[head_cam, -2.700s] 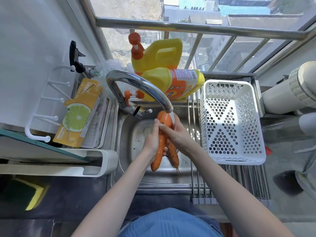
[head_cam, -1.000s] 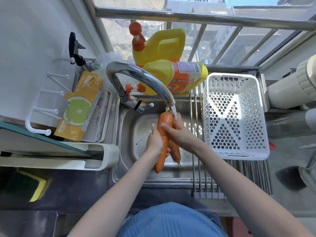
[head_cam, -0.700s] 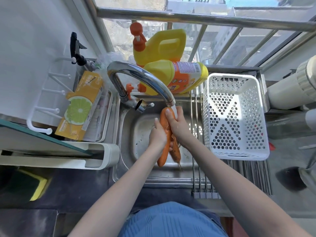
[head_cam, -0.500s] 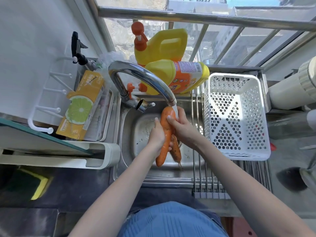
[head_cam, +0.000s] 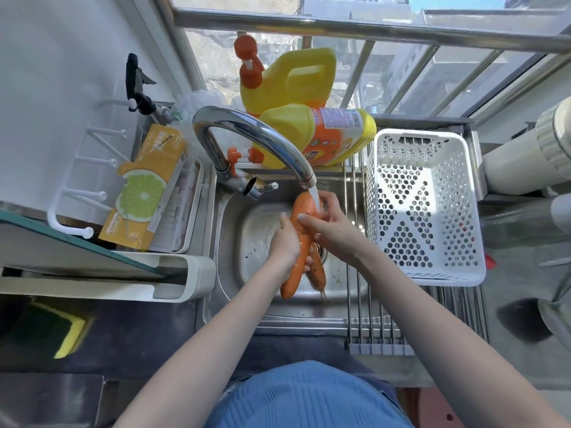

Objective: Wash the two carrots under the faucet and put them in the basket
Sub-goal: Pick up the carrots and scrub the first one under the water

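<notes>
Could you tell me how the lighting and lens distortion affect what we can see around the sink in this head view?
Head view: sunlight overexposes the white basket and glares off the faucet; the sponge lies in deep shadow; wide-angle bending curves the window bars; both hands and the carrots stay sharp.

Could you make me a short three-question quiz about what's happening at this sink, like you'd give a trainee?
1. True or false: the white basket already holds a carrot.
2. Water from the faucet lands on: A) the larger carrot B) the smaller carrot C) the bare sink
3. Which hand grips the larger carrot around its middle?

Key: 1. False, it is empty. 2. A. 3. The left hand; the right hand holds it near the top.
</notes>
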